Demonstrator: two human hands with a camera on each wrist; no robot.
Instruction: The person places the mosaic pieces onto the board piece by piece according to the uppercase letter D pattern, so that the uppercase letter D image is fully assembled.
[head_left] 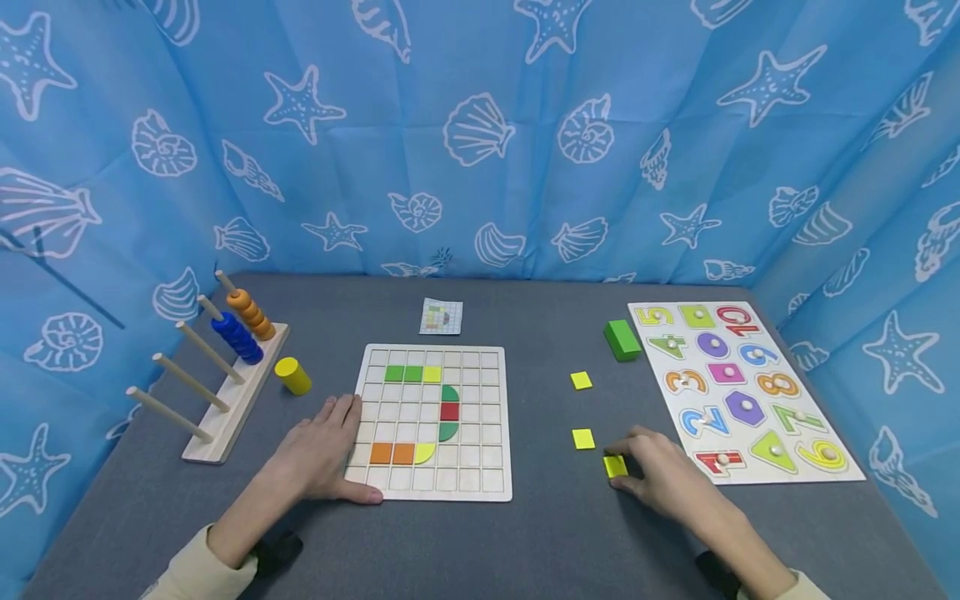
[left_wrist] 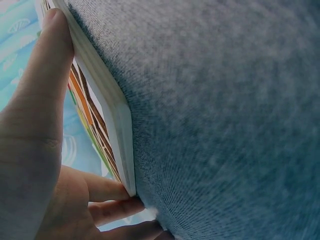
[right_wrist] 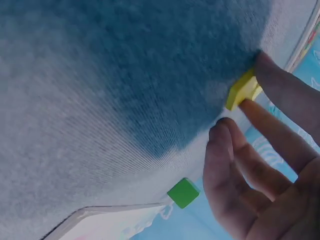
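Note:
A white grid board (head_left: 480,433) lies in the middle of the table in the head view. It bears green, yellow, orange and red tiles, some with a rounded corner. My left hand (head_left: 322,450) rests at its near left corner, the thumb (left_wrist: 52,40) along the near edge and the fairly straight fingertips at the left edge. To the right of the board, my right hand (head_left: 660,475) pinches a yellow square tile (right_wrist: 242,90) between thumb and finger, close over the table. Two more yellow tiles, a nearer one (head_left: 583,439) and a farther one (head_left: 581,380), lie beside it.
A small pattern card (head_left: 441,317) lies behind the board. At the left stand a peg rack (head_left: 247,392) with beads and a yellow cylinder (head_left: 293,377). A green block (head_left: 622,340) and a number puzzle board (head_left: 750,392) are at the right. A blue curtain (head_left: 480,192) surrounds the table.

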